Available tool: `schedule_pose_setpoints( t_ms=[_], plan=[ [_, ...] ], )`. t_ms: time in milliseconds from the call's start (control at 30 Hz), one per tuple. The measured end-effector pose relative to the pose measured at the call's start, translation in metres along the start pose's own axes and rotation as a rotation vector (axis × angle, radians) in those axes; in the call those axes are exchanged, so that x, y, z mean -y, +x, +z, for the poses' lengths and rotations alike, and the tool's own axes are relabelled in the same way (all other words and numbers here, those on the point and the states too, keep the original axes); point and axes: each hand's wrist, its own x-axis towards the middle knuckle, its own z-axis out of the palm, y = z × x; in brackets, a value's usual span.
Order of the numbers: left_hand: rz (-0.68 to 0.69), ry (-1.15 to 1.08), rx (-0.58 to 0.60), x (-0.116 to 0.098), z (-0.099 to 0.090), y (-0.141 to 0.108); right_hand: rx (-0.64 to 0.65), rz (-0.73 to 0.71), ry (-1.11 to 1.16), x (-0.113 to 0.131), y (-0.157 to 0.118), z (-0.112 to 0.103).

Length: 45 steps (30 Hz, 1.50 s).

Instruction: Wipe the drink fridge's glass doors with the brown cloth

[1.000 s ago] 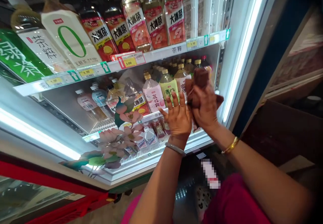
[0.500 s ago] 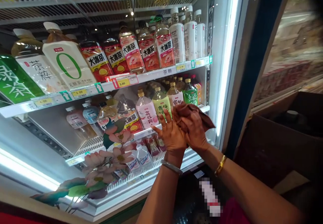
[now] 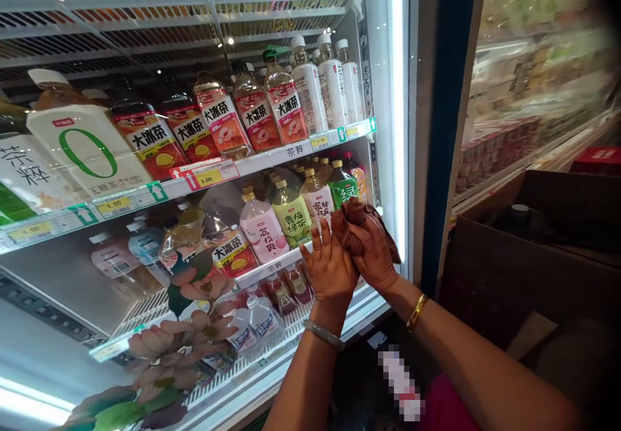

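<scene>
My left hand, with a grey bangle at the wrist, lies flat with its fingers spread, apparently on the glass door. Right beside it, my right hand grips a crumpled brown cloth and holds it up against the door. A gold bracelet circles the right wrist. Behind the glass, close to my fingertips, are a yellow-green tea bottle and a pink-labelled bottle on the middle shelf. My left fingers overlap the lower part of the bottle row.
Several red-labelled tea bottles line the upper shelf, with white bottles at its right end. A flower decal covers the door's lower left. To the right, a cardboard box holds something dark, near blurred goods shelves.
The view has turned a little right and up, so the shelves sit further left. My right hand stays on the cloth, which is bunched a bit more, beside the flat left hand.
</scene>
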Motion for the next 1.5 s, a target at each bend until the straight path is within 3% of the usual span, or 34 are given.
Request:
schedule_pose_setpoints(
  t_ms=[167,267,467,700,833,933,1033,1167,1267,1367,1433,1500],
  plan=[
    [-0.018,-0.008,0.022,-0.009,0.000,0.008,-0.073,0.055,-0.024,-0.038,0.013,-0.012],
    [-0.057,-0.008,0.018,-0.016,0.006,0.013,-0.135,0.138,-0.072,-0.034,0.021,-0.009],
    [-0.049,0.016,-0.007,-0.022,0.013,0.016,-0.022,-0.056,-0.059,-0.029,0.006,-0.005],
    [-0.010,0.005,0.035,-0.025,0.015,0.024,-0.080,0.016,-0.063,-0.031,0.010,-0.007],
    [0.067,-0.026,0.032,-0.017,0.015,0.021,-0.024,-0.029,-0.052,-0.038,0.001,-0.007],
    [0.101,-0.041,0.019,-0.013,0.015,0.019,-0.057,0.109,-0.060,-0.046,0.002,-0.010],
    [0.100,-0.047,0.005,-0.013,0.017,0.017,-0.097,0.267,-0.049,-0.037,0.009,-0.009],
    [0.071,-0.051,0.034,-0.016,0.019,0.018,-0.024,0.107,-0.035,-0.029,0.001,-0.005],
    [0.063,-0.029,0.046,-0.018,0.016,0.019,-0.003,0.049,-0.021,-0.049,-0.006,-0.010],
    [0.075,-0.002,0.036,-0.020,0.015,0.020,-0.106,0.227,-0.044,-0.065,0.001,-0.014],
    [0.087,0.010,0.019,-0.021,0.016,0.019,-0.167,0.338,-0.049,-0.060,0.010,-0.012],
    [0.076,0.011,0.005,-0.021,0.018,0.019,-0.136,0.306,-0.037,-0.046,0.013,-0.007]
  ],
)
